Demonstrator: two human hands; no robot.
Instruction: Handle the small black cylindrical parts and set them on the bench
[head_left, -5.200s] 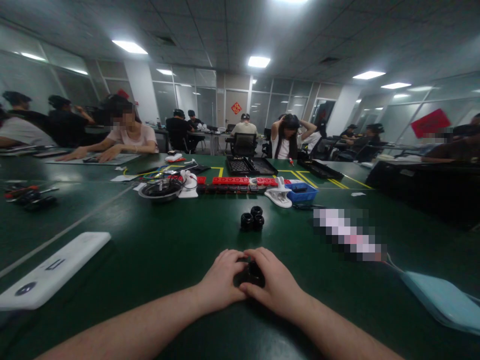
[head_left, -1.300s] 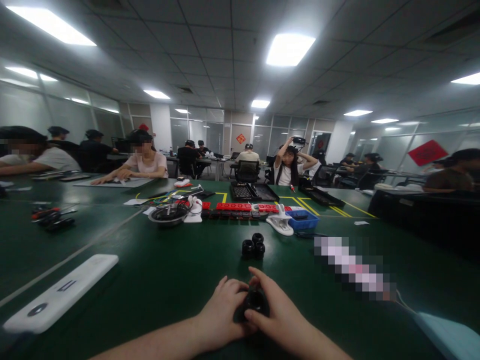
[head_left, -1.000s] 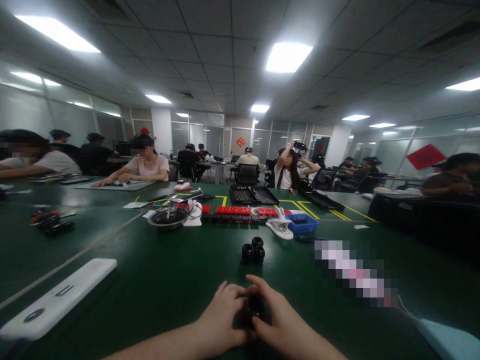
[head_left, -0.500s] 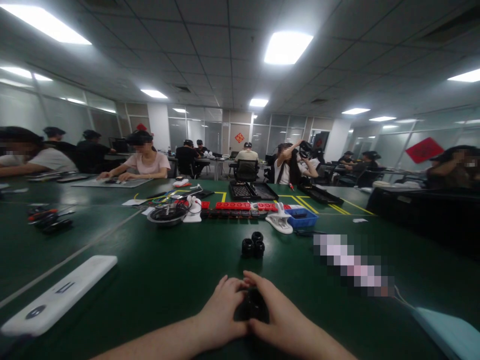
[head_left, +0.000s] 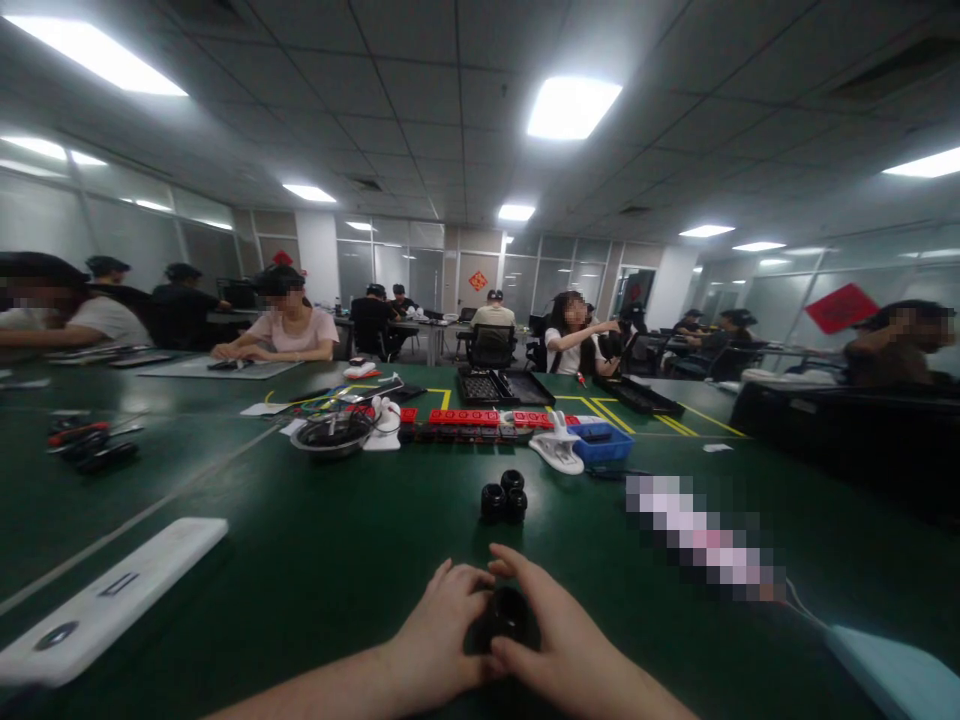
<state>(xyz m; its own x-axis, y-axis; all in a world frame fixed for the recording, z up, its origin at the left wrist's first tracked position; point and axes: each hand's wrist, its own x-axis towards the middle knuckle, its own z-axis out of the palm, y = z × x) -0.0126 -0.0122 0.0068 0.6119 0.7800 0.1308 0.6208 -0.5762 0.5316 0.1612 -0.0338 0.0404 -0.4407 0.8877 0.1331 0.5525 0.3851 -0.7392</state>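
Note:
My left hand [head_left: 444, 625] and my right hand [head_left: 546, 622] curve around a black round part [head_left: 508, 612] on the green table, low in the middle of the view. The fingers of both hands are bent about it, and the fingertips nearly meet above and below it. The part has a dark opening on top. Beyond my hands, three similar black round parts [head_left: 493, 502] stand in a tight cluster.
A white elongated device [head_left: 120, 600] lies at the left. Further back are a metal bowl [head_left: 330, 436], red blocks [head_left: 463, 416], a white clamp [head_left: 557, 445], a blue bin [head_left: 602, 443] and black trays [head_left: 506, 387]. A light-blue object [head_left: 896, 660] sits at the right. Several people sit beyond.
My hands stay around the black part with little movement. The view has shifted slightly. Across the table, a person with long hair has lowered their raised arms and now reaches sideways.

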